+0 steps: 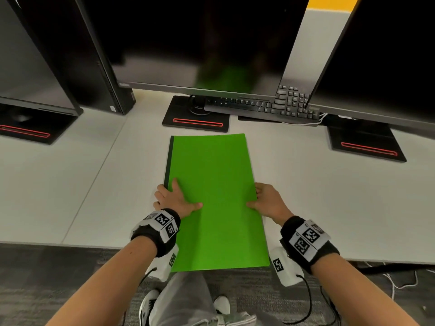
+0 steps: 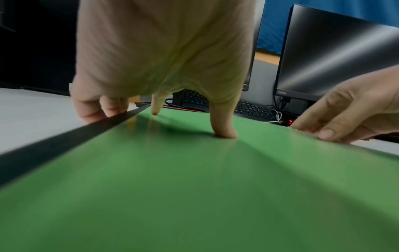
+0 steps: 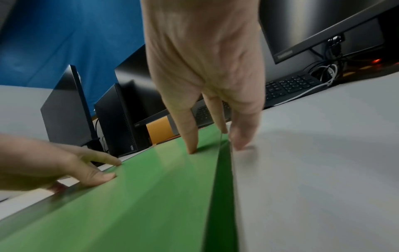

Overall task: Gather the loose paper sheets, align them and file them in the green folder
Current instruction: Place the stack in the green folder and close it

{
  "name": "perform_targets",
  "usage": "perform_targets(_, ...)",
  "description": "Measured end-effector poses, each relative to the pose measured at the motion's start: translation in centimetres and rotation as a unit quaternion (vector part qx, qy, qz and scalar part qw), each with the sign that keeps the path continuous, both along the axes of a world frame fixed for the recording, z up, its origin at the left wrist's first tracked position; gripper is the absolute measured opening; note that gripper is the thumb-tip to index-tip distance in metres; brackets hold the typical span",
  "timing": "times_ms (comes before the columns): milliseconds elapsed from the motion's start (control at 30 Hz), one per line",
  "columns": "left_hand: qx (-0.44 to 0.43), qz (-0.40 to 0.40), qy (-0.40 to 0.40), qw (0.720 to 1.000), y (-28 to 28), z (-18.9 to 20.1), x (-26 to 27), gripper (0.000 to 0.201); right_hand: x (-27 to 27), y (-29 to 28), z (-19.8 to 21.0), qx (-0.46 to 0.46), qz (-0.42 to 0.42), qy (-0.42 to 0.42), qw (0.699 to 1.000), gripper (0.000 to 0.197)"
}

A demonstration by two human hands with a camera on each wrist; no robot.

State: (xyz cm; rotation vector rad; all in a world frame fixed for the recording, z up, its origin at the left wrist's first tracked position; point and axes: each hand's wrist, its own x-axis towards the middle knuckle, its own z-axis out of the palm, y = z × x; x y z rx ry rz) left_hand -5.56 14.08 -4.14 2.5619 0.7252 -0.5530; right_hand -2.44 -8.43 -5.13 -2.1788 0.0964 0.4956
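Green folder lay closed, middle of frame. My left hand pinched dark spine edge; my right hand pinched open edge. Papers hidden, likely filed. Next: let go gently.

White desk w/ 3 dark monitors, black keyboard, PC tower; grey carpet floor; blue backdrop behind.

Both forearms reach forward, wrists banded. The left hand grips the folder's spine edge, thumb on top. The right hand grips the opposite edge likewise.
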Motion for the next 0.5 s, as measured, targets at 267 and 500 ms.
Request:
perform_targets(267, -0.071, 0.001, -0.019, 0.997, 1.9, 0.1, 0.7, 0.086, 0.2, 2.1, 0.1, -0.202, 0.013, 0.040, 0.979, 0.038)
perform_targets(500, -0.050, 0.060, 0.021, 0.997, 2.5, 0.1, 2.1, 0.100, 1.2, 3.1, 0.7, -0.184, -0.095, 0.100, 0.973, 0.079)
